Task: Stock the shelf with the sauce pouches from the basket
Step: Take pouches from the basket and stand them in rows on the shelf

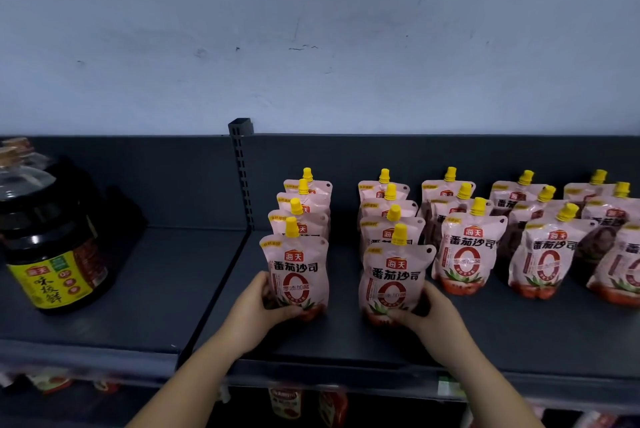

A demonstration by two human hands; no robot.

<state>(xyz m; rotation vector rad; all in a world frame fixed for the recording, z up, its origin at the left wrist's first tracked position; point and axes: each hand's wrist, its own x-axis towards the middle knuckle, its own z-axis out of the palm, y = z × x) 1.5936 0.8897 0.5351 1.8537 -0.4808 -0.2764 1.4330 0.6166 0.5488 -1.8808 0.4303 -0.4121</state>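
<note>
Both hands on the dark shelf (346, 341) at lower centre: left hand (258, 304) grips the front pouch (298, 275) of the first row, right hand (427, 309) grips the neighbouring pouch (393, 283), both upright; more rows stand right

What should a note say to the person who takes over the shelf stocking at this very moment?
Left hand: grips the front pink plastic sauce pouch with yellow cap of the leftmost row.
Right hand: grips the front pouch of the second row.
Both pouches stand upright on the dark grey metal shelf.
Done: five rows of pouches stand there; these two rows hold four each.
Left: release both pouches. The basket is out of view, so the remaining stock is unknown.
</note>
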